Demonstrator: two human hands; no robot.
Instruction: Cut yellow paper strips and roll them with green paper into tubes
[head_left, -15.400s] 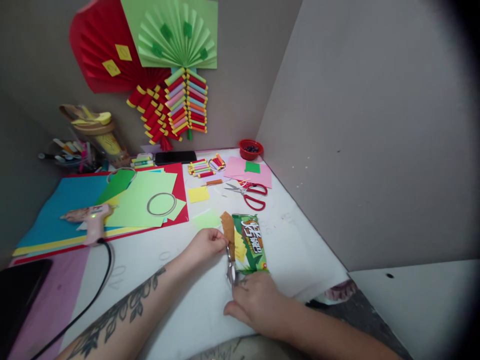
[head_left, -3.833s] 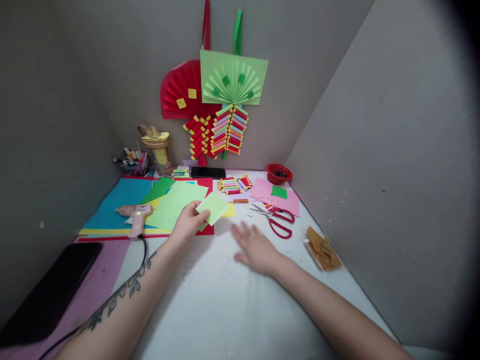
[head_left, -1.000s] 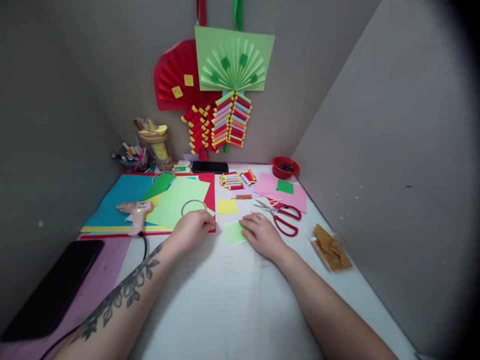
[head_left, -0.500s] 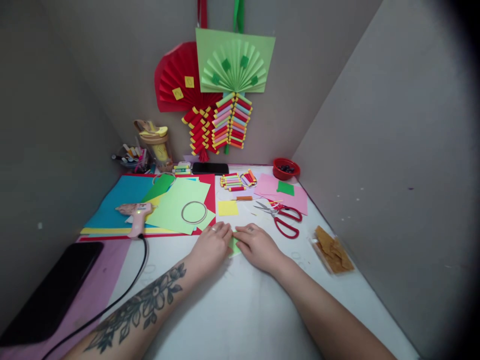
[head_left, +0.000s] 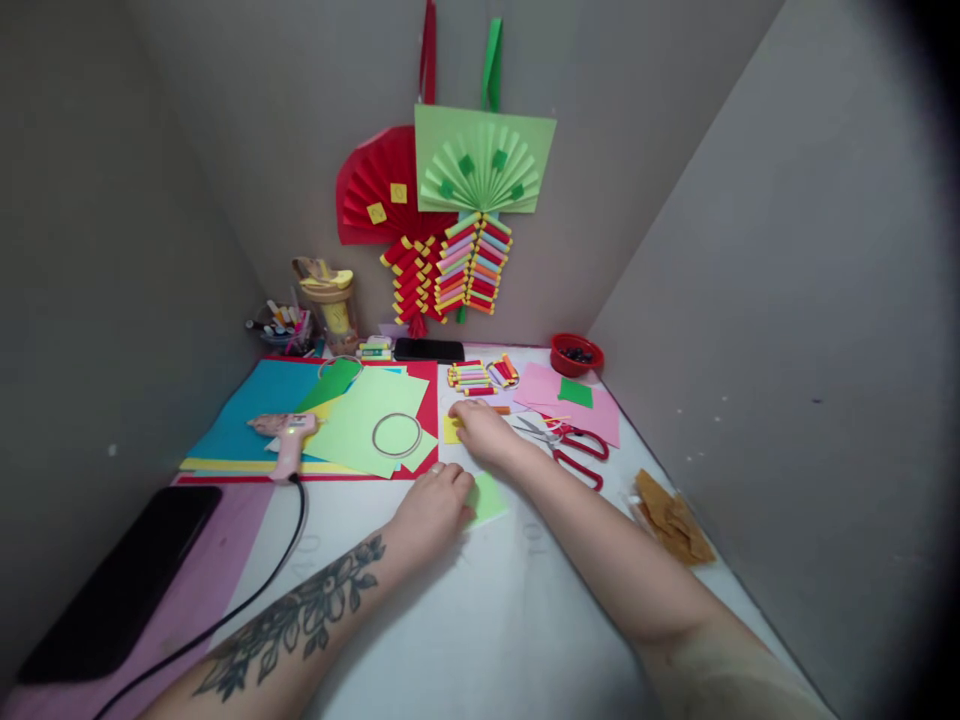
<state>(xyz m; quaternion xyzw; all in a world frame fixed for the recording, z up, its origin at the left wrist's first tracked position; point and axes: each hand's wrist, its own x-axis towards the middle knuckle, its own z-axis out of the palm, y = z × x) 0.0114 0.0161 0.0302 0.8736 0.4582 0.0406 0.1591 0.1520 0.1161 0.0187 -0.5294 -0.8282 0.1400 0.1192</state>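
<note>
My left hand is closed on the left edge of a small light green paper lying on the white table. Farther forward, my right hand reaches over a yellow paper square, fingertips at its upper part; whether they grip anything is hidden. Just beyond those fingers lies an orange-handled tool. Red-handled scissors rest open to the right of my right hand.
Left are a pink glue gun with a black cord, stacked colored papers and a metal ring. Rolled paper tubes, a red bowl and a dark phone stand behind. Paper fans hang on the wall.
My right hand has left the light green paper and moved forward to the yellow square. More of the green paper shows beside my left hand. The view has shifted slightly.
</note>
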